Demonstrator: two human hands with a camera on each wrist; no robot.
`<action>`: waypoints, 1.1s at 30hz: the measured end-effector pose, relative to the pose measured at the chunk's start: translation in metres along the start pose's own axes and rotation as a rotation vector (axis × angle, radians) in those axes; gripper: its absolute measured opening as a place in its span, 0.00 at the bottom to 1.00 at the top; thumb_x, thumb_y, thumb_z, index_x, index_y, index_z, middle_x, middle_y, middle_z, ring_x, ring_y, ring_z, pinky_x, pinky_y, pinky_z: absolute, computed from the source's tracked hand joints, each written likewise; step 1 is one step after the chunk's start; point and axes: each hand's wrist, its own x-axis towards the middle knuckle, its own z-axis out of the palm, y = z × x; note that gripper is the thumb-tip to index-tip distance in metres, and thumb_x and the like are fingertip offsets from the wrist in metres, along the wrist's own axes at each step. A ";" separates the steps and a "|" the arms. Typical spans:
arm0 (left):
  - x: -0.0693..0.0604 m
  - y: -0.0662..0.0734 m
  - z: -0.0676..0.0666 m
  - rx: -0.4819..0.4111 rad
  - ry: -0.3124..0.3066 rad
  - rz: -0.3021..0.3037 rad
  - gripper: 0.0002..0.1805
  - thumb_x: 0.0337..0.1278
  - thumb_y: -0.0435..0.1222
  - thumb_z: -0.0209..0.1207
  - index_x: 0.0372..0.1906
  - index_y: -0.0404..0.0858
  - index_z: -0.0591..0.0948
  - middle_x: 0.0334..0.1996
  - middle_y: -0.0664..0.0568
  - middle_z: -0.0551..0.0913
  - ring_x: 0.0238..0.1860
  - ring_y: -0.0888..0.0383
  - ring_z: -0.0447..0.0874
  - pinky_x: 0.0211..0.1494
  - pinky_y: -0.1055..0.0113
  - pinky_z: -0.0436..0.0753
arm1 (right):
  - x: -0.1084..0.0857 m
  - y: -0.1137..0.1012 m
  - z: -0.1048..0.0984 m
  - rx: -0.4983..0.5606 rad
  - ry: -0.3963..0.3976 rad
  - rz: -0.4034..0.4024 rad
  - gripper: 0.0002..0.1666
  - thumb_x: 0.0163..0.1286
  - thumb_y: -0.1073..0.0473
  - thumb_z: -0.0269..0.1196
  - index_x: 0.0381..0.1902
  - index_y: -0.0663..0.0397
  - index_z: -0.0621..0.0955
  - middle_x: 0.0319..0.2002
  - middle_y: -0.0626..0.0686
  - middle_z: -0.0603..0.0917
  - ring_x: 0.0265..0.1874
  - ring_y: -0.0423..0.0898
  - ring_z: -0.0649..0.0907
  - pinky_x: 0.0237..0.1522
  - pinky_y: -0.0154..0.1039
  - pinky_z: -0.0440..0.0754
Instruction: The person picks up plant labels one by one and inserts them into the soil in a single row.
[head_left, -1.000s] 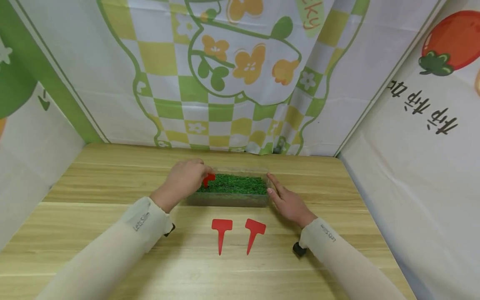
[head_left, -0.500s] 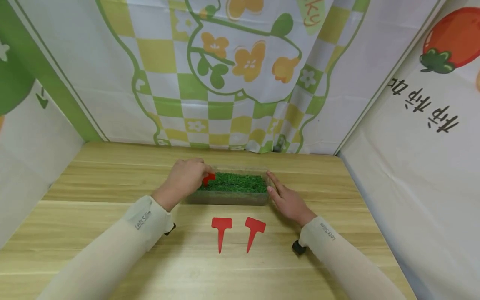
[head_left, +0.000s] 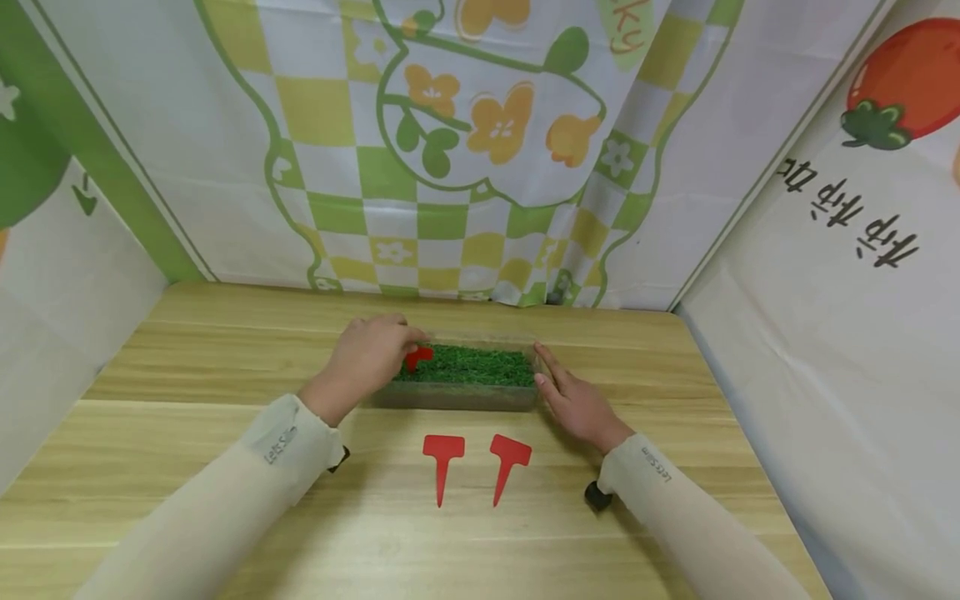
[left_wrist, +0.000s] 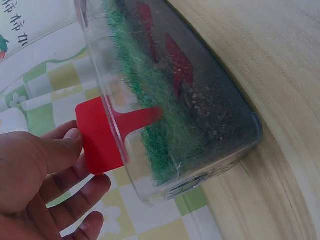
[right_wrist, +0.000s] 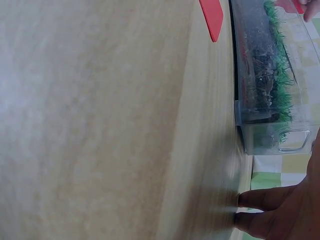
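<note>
Barely moved: left grip (head_left: 365, 364) pinching red marker (left_wrist: 102, 137) near box rim (head_left: 465, 387); right grip (head_left: 581, 406) unclenched alongside

The head view looked forward and down across the counter (head_left: 465, 546) toward the printed cloth (head_left: 315, 117). The left wrist view, turned sideways, faced the clear box (head_left: 457, 398) from close up; the right wrist view, also sideways, looked along the counter from farther off. All three shared the box.
</note>
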 end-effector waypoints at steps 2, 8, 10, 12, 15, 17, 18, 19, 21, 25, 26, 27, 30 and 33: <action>-0.002 0.000 -0.001 0.001 0.015 0.008 0.15 0.67 0.36 0.62 0.56 0.52 0.87 0.39 0.54 0.86 0.35 0.53 0.84 0.35 0.57 0.78 | 0.000 0.000 0.000 0.005 0.000 -0.004 0.37 0.79 0.29 0.32 0.80 0.22 0.42 0.78 0.52 0.58 0.69 0.61 0.72 0.67 0.61 0.70; -0.007 0.002 -0.007 -0.013 0.075 0.046 0.15 0.66 0.35 0.63 0.55 0.50 0.87 0.39 0.52 0.86 0.36 0.52 0.85 0.33 0.57 0.78 | -0.001 0.000 0.000 0.018 0.006 -0.007 0.36 0.79 0.31 0.34 0.81 0.23 0.42 0.78 0.51 0.58 0.69 0.61 0.72 0.67 0.61 0.70; -0.011 0.004 -0.008 -0.036 0.101 0.056 0.14 0.67 0.35 0.62 0.54 0.49 0.87 0.39 0.52 0.87 0.36 0.52 0.85 0.34 0.57 0.80 | 0.000 0.001 0.001 0.015 0.007 -0.009 0.36 0.79 0.31 0.34 0.81 0.23 0.42 0.78 0.51 0.58 0.69 0.61 0.72 0.67 0.61 0.70; -0.016 0.007 -0.010 -0.061 0.119 0.065 0.13 0.66 0.36 0.63 0.53 0.47 0.88 0.38 0.53 0.87 0.36 0.52 0.86 0.38 0.56 0.82 | 0.000 0.001 0.001 0.015 0.009 -0.006 0.37 0.79 0.31 0.34 0.81 0.23 0.42 0.78 0.51 0.58 0.69 0.61 0.72 0.66 0.61 0.70; -0.024 0.012 -0.013 -0.088 0.127 0.086 0.12 0.64 0.37 0.65 0.51 0.46 0.88 0.40 0.53 0.88 0.40 0.52 0.87 0.45 0.54 0.84 | 0.000 0.001 0.001 0.013 0.008 -0.009 0.37 0.79 0.31 0.33 0.81 0.24 0.42 0.78 0.52 0.58 0.68 0.62 0.73 0.66 0.62 0.71; -0.030 0.017 -0.015 -0.100 0.115 0.098 0.12 0.63 0.40 0.66 0.50 0.45 0.88 0.43 0.53 0.89 0.46 0.51 0.87 0.49 0.53 0.84 | 0.000 0.000 0.001 0.013 0.008 -0.004 0.37 0.79 0.30 0.33 0.81 0.23 0.42 0.78 0.51 0.59 0.69 0.61 0.72 0.66 0.61 0.70; -0.033 0.020 -0.016 -0.101 0.103 0.105 0.13 0.63 0.42 0.66 0.51 0.45 0.88 0.45 0.53 0.88 0.48 0.51 0.86 0.51 0.53 0.84 | 0.000 0.000 0.001 0.012 0.008 -0.002 0.37 0.79 0.30 0.33 0.80 0.22 0.42 0.78 0.51 0.59 0.69 0.61 0.72 0.67 0.61 0.70; -0.037 0.023 -0.016 -0.105 0.088 0.111 0.14 0.63 0.44 0.67 0.51 0.45 0.88 0.47 0.53 0.88 0.50 0.51 0.86 0.52 0.53 0.84 | 0.000 0.000 0.000 0.011 0.007 -0.001 0.37 0.79 0.29 0.33 0.80 0.22 0.42 0.78 0.50 0.58 0.69 0.61 0.72 0.67 0.61 0.70; -0.045 0.029 -0.015 -0.113 0.050 0.121 0.17 0.62 0.47 0.66 0.52 0.46 0.87 0.50 0.53 0.87 0.52 0.51 0.85 0.52 0.54 0.84 | 0.000 0.000 0.000 0.010 0.007 0.001 0.36 0.78 0.29 0.33 0.80 0.21 0.42 0.78 0.49 0.58 0.70 0.60 0.71 0.68 0.60 0.69; -0.059 0.041 -0.008 -0.145 -0.062 0.130 0.21 0.61 0.51 0.67 0.56 0.47 0.85 0.51 0.53 0.85 0.50 0.52 0.86 0.48 0.55 0.85 | 0.000 -0.001 0.000 0.012 0.005 -0.004 0.36 0.78 0.29 0.33 0.80 0.20 0.42 0.78 0.49 0.58 0.70 0.60 0.71 0.68 0.61 0.69; -0.062 0.044 -0.004 -0.160 -0.097 0.125 0.22 0.60 0.51 0.67 0.56 0.47 0.85 0.52 0.54 0.85 0.51 0.52 0.85 0.49 0.54 0.85 | 0.000 -0.001 0.000 0.014 0.005 -0.007 0.36 0.78 0.29 0.33 0.80 0.21 0.42 0.78 0.50 0.58 0.70 0.60 0.71 0.68 0.61 0.69; -0.064 0.046 -0.001 -0.170 -0.131 0.118 0.23 0.60 0.52 0.67 0.57 0.48 0.84 0.52 0.54 0.84 0.52 0.52 0.85 0.51 0.54 0.84 | 0.000 -0.001 0.000 0.015 0.005 -0.005 0.36 0.78 0.29 0.33 0.80 0.21 0.42 0.78 0.50 0.58 0.70 0.60 0.71 0.68 0.61 0.69; -0.068 0.052 0.013 -0.194 -0.216 0.110 0.26 0.57 0.52 0.69 0.58 0.46 0.83 0.54 0.53 0.83 0.53 0.51 0.83 0.55 0.50 0.82 | 0.000 -0.001 0.000 0.020 0.006 0.003 0.36 0.78 0.29 0.33 0.80 0.20 0.42 0.78 0.50 0.58 0.69 0.61 0.71 0.67 0.62 0.69; -0.071 0.056 0.025 -0.187 -0.268 0.124 0.31 0.54 0.53 0.70 0.61 0.44 0.81 0.55 0.51 0.82 0.54 0.50 0.82 0.56 0.49 0.81 | -0.001 0.000 0.002 0.021 0.011 0.014 0.36 0.79 0.29 0.33 0.80 0.20 0.42 0.78 0.49 0.58 0.69 0.61 0.71 0.68 0.61 0.69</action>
